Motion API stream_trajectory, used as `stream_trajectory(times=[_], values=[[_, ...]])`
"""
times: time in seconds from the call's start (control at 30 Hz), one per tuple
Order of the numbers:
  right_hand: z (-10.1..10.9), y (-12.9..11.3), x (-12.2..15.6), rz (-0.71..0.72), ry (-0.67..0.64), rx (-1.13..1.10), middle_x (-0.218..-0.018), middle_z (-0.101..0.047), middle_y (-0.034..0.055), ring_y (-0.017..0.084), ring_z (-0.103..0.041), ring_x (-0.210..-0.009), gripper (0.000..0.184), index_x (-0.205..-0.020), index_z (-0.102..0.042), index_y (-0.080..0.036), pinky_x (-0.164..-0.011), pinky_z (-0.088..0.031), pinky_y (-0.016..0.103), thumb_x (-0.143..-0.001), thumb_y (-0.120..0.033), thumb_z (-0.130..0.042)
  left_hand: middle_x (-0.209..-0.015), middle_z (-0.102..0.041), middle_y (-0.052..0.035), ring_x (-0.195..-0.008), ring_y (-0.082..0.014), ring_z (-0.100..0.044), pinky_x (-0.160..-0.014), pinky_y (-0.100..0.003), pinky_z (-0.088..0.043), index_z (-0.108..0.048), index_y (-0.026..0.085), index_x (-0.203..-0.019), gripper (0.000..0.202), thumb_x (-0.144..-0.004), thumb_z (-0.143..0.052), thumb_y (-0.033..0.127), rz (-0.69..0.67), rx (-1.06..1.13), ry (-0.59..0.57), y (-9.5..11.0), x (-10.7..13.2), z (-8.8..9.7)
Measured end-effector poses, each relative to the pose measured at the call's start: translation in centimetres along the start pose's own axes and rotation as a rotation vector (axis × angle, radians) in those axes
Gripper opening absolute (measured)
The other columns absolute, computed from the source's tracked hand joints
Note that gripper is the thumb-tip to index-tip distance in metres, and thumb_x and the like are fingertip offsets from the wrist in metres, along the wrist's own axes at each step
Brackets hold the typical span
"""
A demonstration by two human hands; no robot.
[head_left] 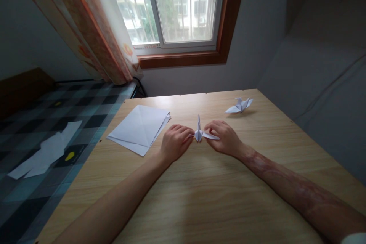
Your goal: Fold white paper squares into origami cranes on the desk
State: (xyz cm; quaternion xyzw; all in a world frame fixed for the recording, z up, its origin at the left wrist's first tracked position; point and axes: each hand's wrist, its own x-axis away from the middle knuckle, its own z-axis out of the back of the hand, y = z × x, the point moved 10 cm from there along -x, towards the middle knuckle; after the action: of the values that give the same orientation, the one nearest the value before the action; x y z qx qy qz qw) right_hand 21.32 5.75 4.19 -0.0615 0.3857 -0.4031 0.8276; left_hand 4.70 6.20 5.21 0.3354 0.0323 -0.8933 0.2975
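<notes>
Between my two hands is a white folded paper crane (198,134), its thin neck or tail pointing up and its wings out to the sides. My left hand (177,141) has its fingers closed on the left wing. On the other side, my right hand (224,137) is curled at the right wing, with thumb and fingers around its base; the wing's tip shows past the thumb. A second paper crane (240,105) rests on the far right of the table. Left of my left hand lies a stack of square white paper (140,126), creased down its middle.
The wooden table (185,198) ends at a wall below a barred window (185,7). A bed with a checked cover (25,206) stands along the left, with white paper scraps (48,152) on it. A patterned curtain (97,26) hangs at the back left.
</notes>
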Motion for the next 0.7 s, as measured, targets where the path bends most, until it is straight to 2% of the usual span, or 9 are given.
stream_trajectory(times=[0.13, 0.3, 0.47, 0.6, 0.7], values=[[-0.4, -0.1, 0.0, -0.047, -0.059, -0.019, -0.097, -0.075, 0.0062, 0.028, -0.071, -0.092, 0.028, -0.112, -0.068, -0.024, -0.091, -0.049, 0.042, -0.091, -0.036, -0.082, -0.104, -0.084, -0.0029, -0.094, -0.0222, -0.075, -0.091, -0.04, -0.052, -0.073, 0.024, -0.102, 0.007, -0.105, -0.067, 0.026, -0.011, 0.019, -0.026, 0.1, -0.1, -0.2], [-0.4, 0.4, 0.0, -0.092, -0.083, -0.119, -0.107, -0.077, 0.0077, 0.029, -0.071, -0.099, 0.033, -0.117, -0.071, -0.025, -0.096, -0.05, 0.044, -0.092, -0.042, -0.083, -0.107, -0.083, -0.0028, -0.097, -0.0229, -0.075, -0.093, -0.041, -0.053, -0.072, 0.024, -0.102, 0.003, -0.101, -0.07, 0.024, 0.003, 0.036, -0.052, 0.0, 0.0, -0.5], [-0.5, 2.8, 0.0, -0.26, -0.028, -0.397, -0.107, -0.078, 0.007, 0.025, -0.071, -0.098, 0.024, -0.116, -0.073, -0.023, -0.094, -0.054, 0.041, -0.103, -0.044, -0.071, -0.113, -0.084, -0.0014, -0.101, -0.0222, -0.075, -0.098, -0.04, -0.054, -0.072, 0.024, -0.102, 0.01, -0.096, -0.071, 0.016, -0.031, 0.088, -0.084, 0.4, 0.0, -0.8], [-1.1, 4.4, 0.3, -0.353, 0.016, -0.629, -0.106, -0.077, 0.0059, 0.023, -0.071, -0.099, 0.026, -0.111, -0.077, -0.023, -0.094, -0.058, 0.038, -0.101, -0.048, -0.075, -0.116, -0.084, -0.0017, -0.102, -0.0216, -0.075, -0.098, -0.039, -0.054, -0.072, 0.024, -0.103, 0.01, -0.097, -0.07, 0.017, -0.051, 0.106, -0.104, 0.6, -0.1, -0.9], [-1.4, 4.6, 0.6, -0.374, 0.029, -0.721, -0.105, -0.076, 0.0055, 0.022, -0.07, -0.098, 0.028, -0.11, -0.078, -0.024, -0.095, -0.06, 0.039, -0.098, -0.049, -0.079, -0.116, -0.083, -0.0026, -0.103, -0.0219, -0.075, -0.098, -0.04, -0.054, -0.072, 0.024, -0.103, 0.009, -0.097, -0.069, 0.017, -0.045, 0.109, -0.108, 0.6, -0.1, -1.0]])
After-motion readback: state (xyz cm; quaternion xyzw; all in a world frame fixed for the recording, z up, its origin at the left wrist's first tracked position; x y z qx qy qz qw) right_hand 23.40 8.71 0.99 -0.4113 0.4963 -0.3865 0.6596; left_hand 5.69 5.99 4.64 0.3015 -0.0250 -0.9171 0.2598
